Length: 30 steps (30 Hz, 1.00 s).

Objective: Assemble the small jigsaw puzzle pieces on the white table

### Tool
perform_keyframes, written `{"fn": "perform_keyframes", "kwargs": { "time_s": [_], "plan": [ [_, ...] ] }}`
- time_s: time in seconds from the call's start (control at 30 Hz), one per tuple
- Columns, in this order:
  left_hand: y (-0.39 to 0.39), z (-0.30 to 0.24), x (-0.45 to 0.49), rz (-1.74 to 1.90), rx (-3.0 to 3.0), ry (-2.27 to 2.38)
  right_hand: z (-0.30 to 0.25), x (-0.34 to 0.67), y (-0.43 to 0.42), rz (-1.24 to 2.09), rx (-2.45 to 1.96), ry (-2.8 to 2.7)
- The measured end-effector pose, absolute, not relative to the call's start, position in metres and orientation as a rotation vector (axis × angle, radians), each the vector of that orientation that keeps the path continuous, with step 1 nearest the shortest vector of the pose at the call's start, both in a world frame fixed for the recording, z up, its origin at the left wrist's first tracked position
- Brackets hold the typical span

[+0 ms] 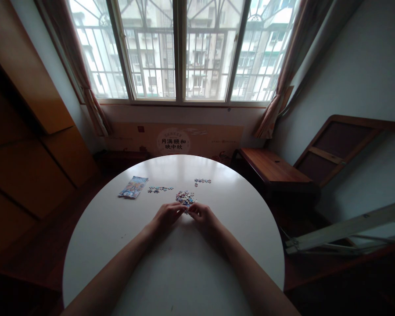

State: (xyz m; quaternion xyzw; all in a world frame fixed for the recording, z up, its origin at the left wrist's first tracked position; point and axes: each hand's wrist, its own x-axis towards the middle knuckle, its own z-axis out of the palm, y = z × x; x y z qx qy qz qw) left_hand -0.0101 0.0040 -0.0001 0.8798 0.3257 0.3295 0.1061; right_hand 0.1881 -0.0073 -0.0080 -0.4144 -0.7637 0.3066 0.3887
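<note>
A small heap of loose jigsaw puzzle pieces (185,197) lies near the middle of the round white table (181,267). At its near edge my left hand (168,213) is closed in a pinch, with small puzzle pieces at the fingertips. My right hand (201,212) mirrors it from the other side, thumb and fingers pressed together, nearly touching the left. The fingers partly cover what lies between them. Left of the heap is a group of joined or lined-up pieces (160,189). Behind it on the right lies another short strip of pieces (202,181).
A printed picture packet (133,187) lies on the table's left side. Beyond the table stand a printed cardboard panel (200,136) under the window and a wooden bench (274,166). A wooden cabinet (33,166) is at left, a metal frame (345,230) at right.
</note>
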Motion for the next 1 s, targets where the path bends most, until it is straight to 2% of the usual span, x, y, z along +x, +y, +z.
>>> {"fn": "perform_keyframes", "kwargs": {
  "time_s": [1.0],
  "plan": [
    [0.0040,-0.0006,-0.0100,0.968,2.579,0.951,-0.0097,0.1886,-0.0057,0.862,-1.082,-1.917]
  ]
}}
